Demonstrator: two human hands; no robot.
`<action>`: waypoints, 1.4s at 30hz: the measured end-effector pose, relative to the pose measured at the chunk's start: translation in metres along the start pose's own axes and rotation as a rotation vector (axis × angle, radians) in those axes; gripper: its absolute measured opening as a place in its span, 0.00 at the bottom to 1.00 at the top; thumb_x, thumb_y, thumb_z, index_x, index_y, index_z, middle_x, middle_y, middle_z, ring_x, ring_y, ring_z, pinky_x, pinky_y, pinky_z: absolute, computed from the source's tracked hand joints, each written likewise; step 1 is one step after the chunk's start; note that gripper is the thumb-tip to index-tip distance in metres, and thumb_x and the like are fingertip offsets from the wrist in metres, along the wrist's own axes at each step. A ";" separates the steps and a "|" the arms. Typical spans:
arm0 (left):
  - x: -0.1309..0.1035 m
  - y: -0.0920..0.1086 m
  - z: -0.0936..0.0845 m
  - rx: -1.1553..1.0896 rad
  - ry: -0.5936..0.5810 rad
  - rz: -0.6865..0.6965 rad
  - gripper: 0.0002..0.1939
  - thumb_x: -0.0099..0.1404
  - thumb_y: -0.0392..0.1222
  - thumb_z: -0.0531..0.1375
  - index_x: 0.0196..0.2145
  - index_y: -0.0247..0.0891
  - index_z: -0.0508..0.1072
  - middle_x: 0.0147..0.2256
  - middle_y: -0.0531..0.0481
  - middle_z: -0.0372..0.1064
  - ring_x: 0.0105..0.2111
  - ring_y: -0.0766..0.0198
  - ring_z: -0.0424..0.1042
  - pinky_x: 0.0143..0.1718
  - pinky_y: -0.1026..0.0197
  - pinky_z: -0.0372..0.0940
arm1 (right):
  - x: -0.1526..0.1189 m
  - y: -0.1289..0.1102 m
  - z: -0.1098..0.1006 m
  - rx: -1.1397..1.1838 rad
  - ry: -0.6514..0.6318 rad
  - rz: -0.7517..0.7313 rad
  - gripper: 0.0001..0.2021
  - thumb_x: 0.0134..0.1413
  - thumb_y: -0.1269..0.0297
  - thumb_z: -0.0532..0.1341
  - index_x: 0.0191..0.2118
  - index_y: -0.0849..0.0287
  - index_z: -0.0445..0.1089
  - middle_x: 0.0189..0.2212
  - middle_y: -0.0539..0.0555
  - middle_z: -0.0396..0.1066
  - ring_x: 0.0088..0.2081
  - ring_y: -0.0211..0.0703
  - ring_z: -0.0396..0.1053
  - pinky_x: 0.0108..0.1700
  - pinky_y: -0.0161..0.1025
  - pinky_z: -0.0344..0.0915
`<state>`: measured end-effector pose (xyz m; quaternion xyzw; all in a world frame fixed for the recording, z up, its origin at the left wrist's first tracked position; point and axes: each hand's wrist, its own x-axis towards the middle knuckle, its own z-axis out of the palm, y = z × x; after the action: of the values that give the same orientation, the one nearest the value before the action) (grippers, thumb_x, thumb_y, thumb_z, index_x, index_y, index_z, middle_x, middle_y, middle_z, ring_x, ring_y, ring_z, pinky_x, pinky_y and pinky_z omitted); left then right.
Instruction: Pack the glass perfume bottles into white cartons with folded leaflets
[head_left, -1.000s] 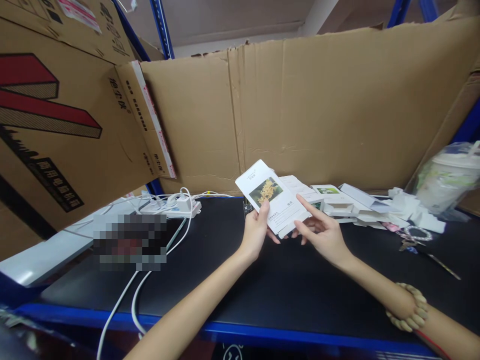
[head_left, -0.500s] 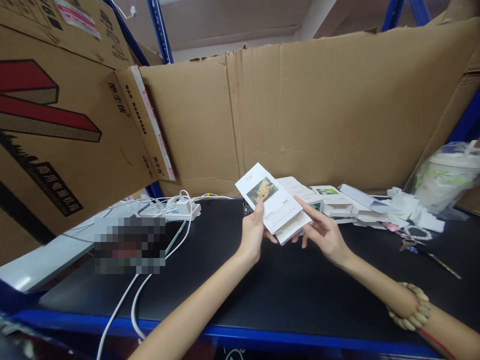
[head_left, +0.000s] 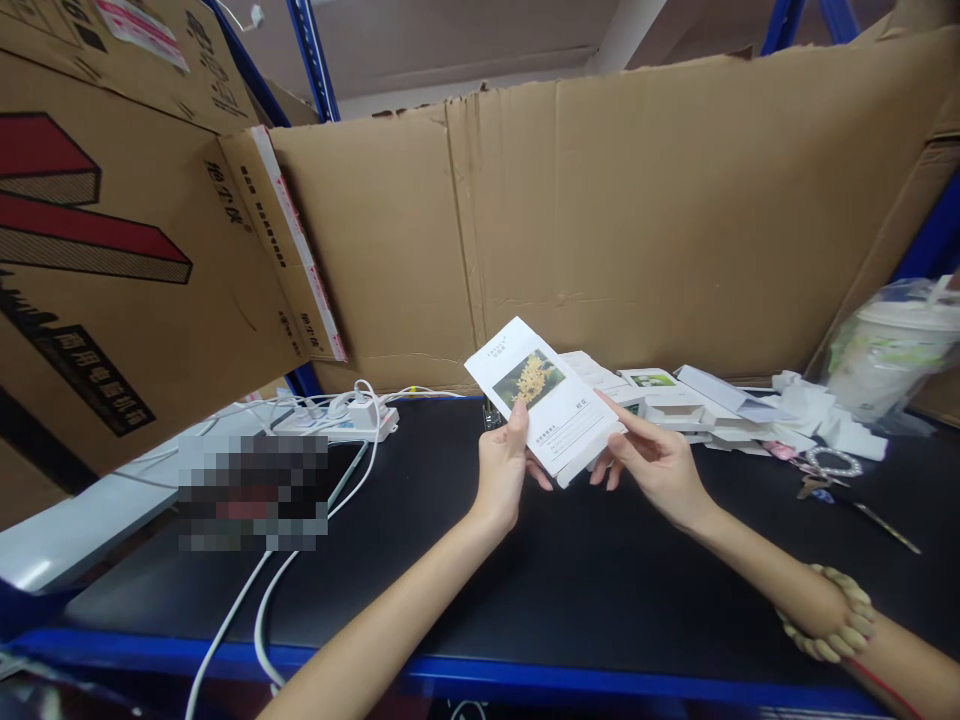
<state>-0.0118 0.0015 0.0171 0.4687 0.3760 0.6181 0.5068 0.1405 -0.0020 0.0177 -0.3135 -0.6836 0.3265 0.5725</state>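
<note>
Carton (head_left: 559,415) | L hand (head_left: 504,470) + R hand (head_left: 652,462) both gripping | lowered slightly vs 0.5 s ago

no legible text on the white carton (head_left: 551,408) or cardboard box (head_left: 90,250)

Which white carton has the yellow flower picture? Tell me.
The carton held up by both the left hand and the right hand; those in the pile behind lie on the shelf.

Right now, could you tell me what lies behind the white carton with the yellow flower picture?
Behind the white carton, more flat white cartons lie piled on the black shelf before a cardboard wall. The carton hides the pile's near end.
</note>
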 end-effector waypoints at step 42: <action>0.003 -0.008 -0.003 0.177 -0.197 0.078 0.36 0.45 0.73 0.52 0.16 0.30 0.68 0.13 0.44 0.66 0.13 0.65 0.67 0.13 0.66 0.60 | 0.001 0.005 0.003 0.165 0.026 0.226 0.35 0.42 0.49 0.62 0.57 0.57 0.58 0.19 0.47 0.68 0.14 0.36 0.63 0.12 0.33 0.61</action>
<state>-0.0126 0.0055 0.0097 0.5844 0.3589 0.5527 0.4734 0.1378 0.0019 0.0135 -0.3445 -0.6074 0.4398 0.5647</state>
